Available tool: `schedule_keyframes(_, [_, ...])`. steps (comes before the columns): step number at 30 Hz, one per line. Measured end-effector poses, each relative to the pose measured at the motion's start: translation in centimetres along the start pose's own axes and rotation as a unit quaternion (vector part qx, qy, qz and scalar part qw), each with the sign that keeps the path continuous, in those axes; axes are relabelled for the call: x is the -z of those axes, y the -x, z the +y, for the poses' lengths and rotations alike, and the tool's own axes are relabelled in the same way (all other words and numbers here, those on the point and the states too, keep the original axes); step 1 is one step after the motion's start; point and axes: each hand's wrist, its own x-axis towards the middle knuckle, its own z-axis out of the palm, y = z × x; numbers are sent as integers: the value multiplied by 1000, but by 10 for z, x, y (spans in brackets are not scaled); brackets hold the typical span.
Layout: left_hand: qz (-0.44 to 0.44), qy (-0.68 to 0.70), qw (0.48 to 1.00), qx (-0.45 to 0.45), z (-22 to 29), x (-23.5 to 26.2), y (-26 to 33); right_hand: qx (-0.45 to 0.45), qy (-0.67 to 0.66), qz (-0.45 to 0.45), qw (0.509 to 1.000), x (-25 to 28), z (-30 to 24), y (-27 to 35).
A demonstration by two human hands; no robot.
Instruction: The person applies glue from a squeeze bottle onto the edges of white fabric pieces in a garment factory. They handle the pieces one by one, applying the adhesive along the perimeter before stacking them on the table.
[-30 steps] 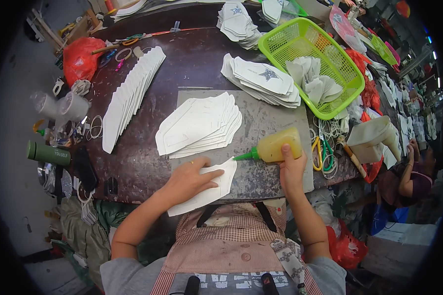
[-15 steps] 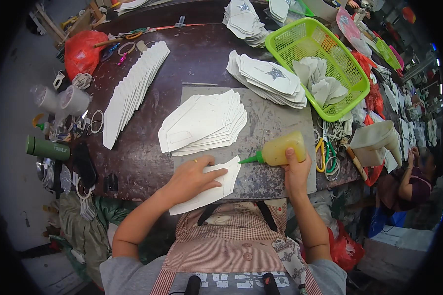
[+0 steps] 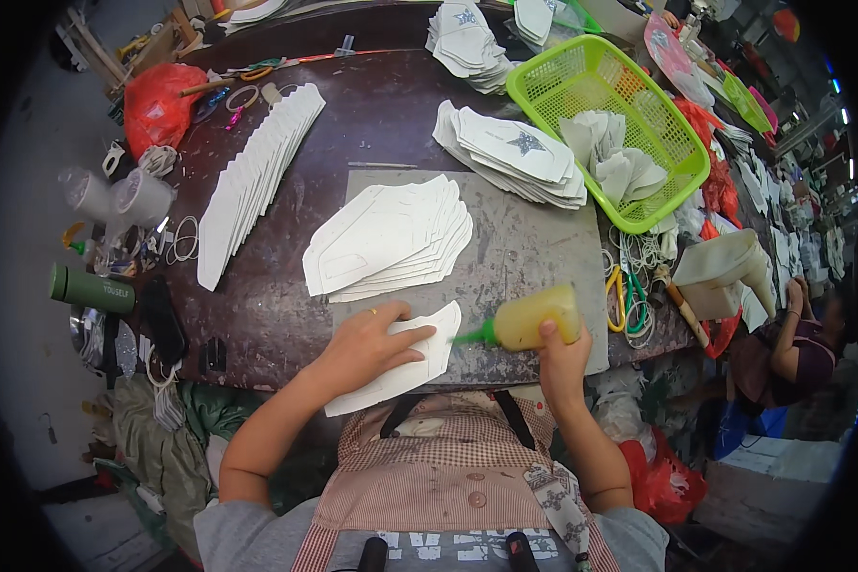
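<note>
My left hand (image 3: pixel 364 345) lies over a white shoe-upper-shaped piece (image 3: pixel 431 360) near the table's front edge, its fingers apart and resting on top. My right hand (image 3: pixel 564 360) is wrapped round a squeeze bottle (image 3: pixel 532 319) of yellowish liquid, tilted sideways. The bottle's green nozzle (image 3: pixel 475 334) points left, its tip right by the piece's right edge; whether it touches I cannot tell. Just beyond lies a fanned stack of white pieces (image 3: pixel 381 234) on a grey board (image 3: pixel 515 257).
A long row of overlapped white pieces (image 3: pixel 257 186) runs along the left. Star-marked pieces (image 3: pixel 520 157) sit beside a green basket (image 3: pixel 664 205) at right. Scissors (image 3: pixel 616 296) and a mallet-like wooden handle (image 3: pixel 688 310) lie right. A green flask (image 3: pixel 91 289) stands out at left. Another person (image 3: pixel 791 348) sits far right.
The bottle has shifted slightly left and toward me, its nozzle tip moving down along the piece's right edge. My left hand and the piece stay almost in place.
</note>
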Motion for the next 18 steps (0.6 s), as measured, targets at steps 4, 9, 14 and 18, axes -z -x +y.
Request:
schedule_keyframes(4, [-1, -4, 1000, 3, 0, -1, 0, -20, 33, -25, 999, 3, -5, 8])
schedule_keyframes(9, [-7, -5, 1000, 7, -1, -1, 1, -21, 36, -9, 999, 2, -6, 11])
schedule_keyframes(14, [-18, 3, 1000, 16, 1, 0, 0, -25, 21, -14, 999, -3, -15, 21])
schedule_keyframes(18, [-7, -17, 999, 30, 3, -2, 1, -53, 80, -51, 994, 6, -12, 24])
